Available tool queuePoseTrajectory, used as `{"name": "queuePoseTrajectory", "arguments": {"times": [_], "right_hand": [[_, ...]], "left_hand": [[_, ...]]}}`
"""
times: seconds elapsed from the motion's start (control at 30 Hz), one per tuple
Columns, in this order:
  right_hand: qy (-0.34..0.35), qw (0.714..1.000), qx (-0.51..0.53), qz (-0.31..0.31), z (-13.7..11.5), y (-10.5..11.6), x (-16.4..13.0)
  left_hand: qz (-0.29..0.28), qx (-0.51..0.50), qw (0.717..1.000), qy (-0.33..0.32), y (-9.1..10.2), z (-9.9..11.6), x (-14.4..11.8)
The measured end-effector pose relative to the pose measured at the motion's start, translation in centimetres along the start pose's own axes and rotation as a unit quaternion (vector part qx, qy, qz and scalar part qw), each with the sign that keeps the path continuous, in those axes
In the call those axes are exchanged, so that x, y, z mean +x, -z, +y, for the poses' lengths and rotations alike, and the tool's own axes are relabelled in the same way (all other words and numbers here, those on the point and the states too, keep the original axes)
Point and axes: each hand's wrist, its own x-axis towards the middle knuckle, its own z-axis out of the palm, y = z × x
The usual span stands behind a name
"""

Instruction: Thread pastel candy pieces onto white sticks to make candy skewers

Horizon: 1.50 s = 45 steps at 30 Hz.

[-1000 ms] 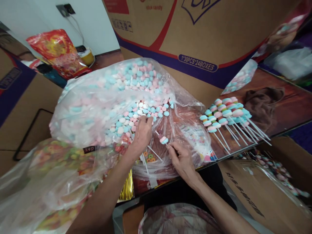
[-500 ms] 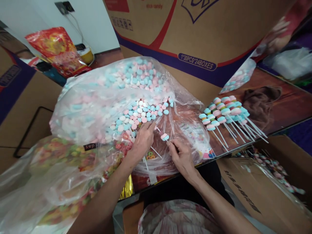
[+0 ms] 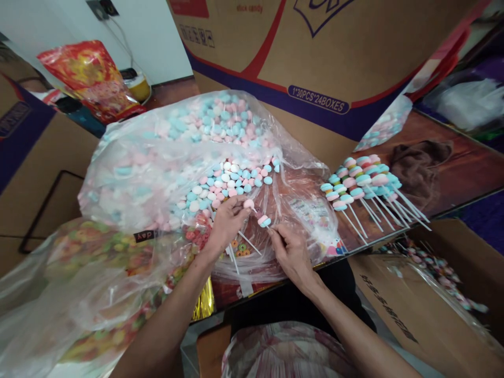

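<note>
My right hand point(image 3: 290, 251) is closed around the lower end of a candy skewer's white stick, with pink and blue candies point(image 3: 263, 221) threaded near its middle. My left hand point(image 3: 229, 223) pinches a round pink candy point(image 3: 249, 204) at the stick's upper tip. Just beyond my left hand lies a loose spread of pink, white and blue candies point(image 3: 225, 178), spilling from a large clear bag point(image 3: 129, 157). Red gummy candy point(image 3: 197, 231) sits beside my left wrist. Below that hand are small ring candies point(image 3: 241, 248) and several white sticks point(image 3: 233, 260).
Finished-looking candy skewers point(image 3: 362, 181) lie in a pile at the right, by a brown cloth point(image 3: 419, 165). A big carton point(image 3: 252, 52) stands behind. An open box point(image 3: 389, 299) holds more skewers at lower right. A bag of gummies point(image 3: 98, 294) covers the left.
My left hand has drawn slightly back left, and a pink candy now shows between its fingers at the stick's tip. The right hand still holds the stick. A person's hand at upper right has gone.
</note>
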Motion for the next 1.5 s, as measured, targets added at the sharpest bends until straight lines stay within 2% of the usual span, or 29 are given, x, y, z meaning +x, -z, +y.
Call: {"name": "queuePoseTrajectory", "arguments": {"times": [0.07, 0.17, 0.37, 0.5, 0.7, 0.87, 1.0, 1.17, 1.33, 1.4, 1.43, 1.5], "right_hand": [[0.003, 1.0, -0.003, -0.003, 0.0, 0.0, 0.0], [0.009, 1.0, -0.008, -0.009, 0.0, 0.0, 0.0], [0.011, 0.999, -0.027, -0.015, -0.1, 0.0, 0.0], [0.025, 0.999, -0.045, -0.007, 0.0, 0.0, 0.0], [0.041, 0.997, -0.058, 0.009, 0.2, -0.1, 0.0], [0.027, 0.998, -0.047, 0.013, -0.1, 0.0, 0.0], [0.017, 0.999, -0.042, 0.011, -0.1, 0.2, -0.1], [-0.009, 0.999, -0.022, 0.026, 0.2, 0.2, 0.0], [-0.029, 0.999, 0.014, 0.012, 0.0, 0.2, 0.2], [-0.027, 0.999, 0.02, 0.021, -0.1, 0.1, 0.2], [-0.025, 0.999, 0.02, 0.027, -0.1, 0.1, 0.2], [-0.027, 0.999, 0.019, 0.03, -0.1, 0.0, 0.1]], "left_hand": [[0.006, -0.04, 0.999, 0.014, 0.0, 0.2, -0.2], [0.014, -0.039, 0.999, 0.005, 0.0, 0.2, -0.5], [0.018, 0.079, 0.995, -0.065, 0.1, 0.1, -0.8], [0.036, 0.177, 0.974, -0.134, -0.2, 0.4, -1.3], [0.05, 0.261, 0.939, -0.22, -1.4, 0.5, -2.6], [0.048, 0.305, 0.911, -0.274, -2.3, 0.8, -3.7], [-0.003, 0.284, 0.926, -0.248, -2.8, 0.7, -4.4], [-0.043, 0.215, 0.96, -0.173, -2.9, 0.1, -4.9], [-0.072, 0.123, 0.987, -0.077, -1.1, 0.5, -3.8], [-0.045, 0.135, 0.989, -0.043, 0.3, 1.1, -2.7], [-0.016, 0.176, 0.984, -0.039, 1.0, 1.5, -2.1], [0.044, 0.314, 0.946, -0.058, 2.1, 2.0, -0.9]]}}
